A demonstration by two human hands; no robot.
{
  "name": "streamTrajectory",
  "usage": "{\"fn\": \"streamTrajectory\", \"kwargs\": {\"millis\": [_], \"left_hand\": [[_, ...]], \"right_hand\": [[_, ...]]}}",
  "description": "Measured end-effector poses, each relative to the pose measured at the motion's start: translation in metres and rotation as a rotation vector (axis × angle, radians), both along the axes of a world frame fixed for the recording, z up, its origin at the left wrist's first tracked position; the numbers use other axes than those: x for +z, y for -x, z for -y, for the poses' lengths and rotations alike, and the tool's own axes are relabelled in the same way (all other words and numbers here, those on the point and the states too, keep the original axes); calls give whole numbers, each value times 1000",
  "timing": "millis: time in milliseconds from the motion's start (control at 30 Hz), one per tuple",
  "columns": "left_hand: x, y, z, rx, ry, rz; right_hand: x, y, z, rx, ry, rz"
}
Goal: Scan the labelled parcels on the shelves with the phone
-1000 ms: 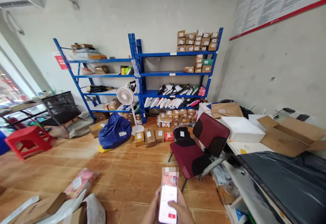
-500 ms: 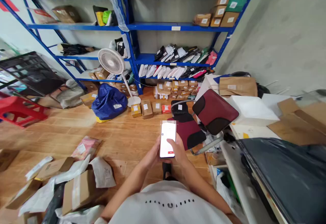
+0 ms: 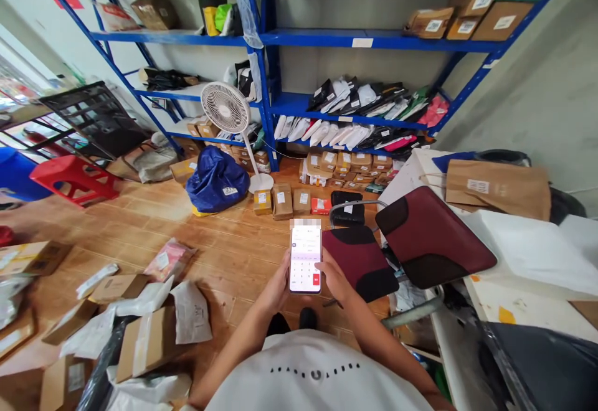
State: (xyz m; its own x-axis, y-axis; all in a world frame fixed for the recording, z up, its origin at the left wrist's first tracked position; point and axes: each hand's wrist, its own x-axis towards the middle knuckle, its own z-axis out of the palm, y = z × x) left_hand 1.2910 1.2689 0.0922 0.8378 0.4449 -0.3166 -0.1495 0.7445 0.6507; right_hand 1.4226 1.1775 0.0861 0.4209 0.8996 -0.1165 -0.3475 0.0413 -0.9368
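Note:
A smartphone (image 3: pixel 303 255) is held upright in front of my body, its lit screen facing me with a number keypad and a red key at the lower right. My left hand (image 3: pixel 279 283) wraps round its left side, fingers mostly hidden behind it. On the other side my right hand (image 3: pixel 334 275) grips the right edge, the thumb reaching over the keypad. The back of the phone and the fingertips behind it are out of sight.
A dark red chair (image 3: pixel 362 261) stands just right of my hands, beside a white table (image 3: pixel 495 302). Parcels (image 3: pixel 144 342) lie on the floor at left. Ahead are a white fan (image 3: pixel 227 109), a blue bag (image 3: pixel 217 177) and blue shelves (image 3: pixel 317 38) with packages.
The phone screen has switched from a mostly white page to a keypad. My right thumb has shifted from mid-screen to the right side. The camera view has turned left and drawn nearer to the shelves.

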Motion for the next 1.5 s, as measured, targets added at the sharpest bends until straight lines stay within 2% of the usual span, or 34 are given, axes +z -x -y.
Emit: {"fn": "streamTrajectory", "kwargs": {"millis": [67, 367, 533, 700, 900, 1033, 1167, 1333, 1500], "left_hand": [[4, 1, -15, 37, -74, -41], [24, 26, -89, -83, -161, -113], [28, 37, -122, -123, -168, -139], [27, 50, -148, -144, -136, -47], [26, 64, -167, -193, -114, -10], [29, 72, -173, -179, -176, -85], [34, 81, -179, -193, -133, -68], [37, 93, -185, -202, -81, 29], [29, 104, -193, -238, -48, 48]], "right_hand": [[1, -1, -14, 17, 8, 25], [7, 18, -84, -8, -27, 101], [8, 34, -113, -4, -30, 84], [6, 49, -137, -14, -10, 94], [0, 59, -145, 76, -79, 175], [3, 66, -150, 99, -95, 105], [7, 74, -157, 49, -34, 68], [11, 83, -165, 14, -44, 32], [18, 95, -173, -78, 4, 30]]}}
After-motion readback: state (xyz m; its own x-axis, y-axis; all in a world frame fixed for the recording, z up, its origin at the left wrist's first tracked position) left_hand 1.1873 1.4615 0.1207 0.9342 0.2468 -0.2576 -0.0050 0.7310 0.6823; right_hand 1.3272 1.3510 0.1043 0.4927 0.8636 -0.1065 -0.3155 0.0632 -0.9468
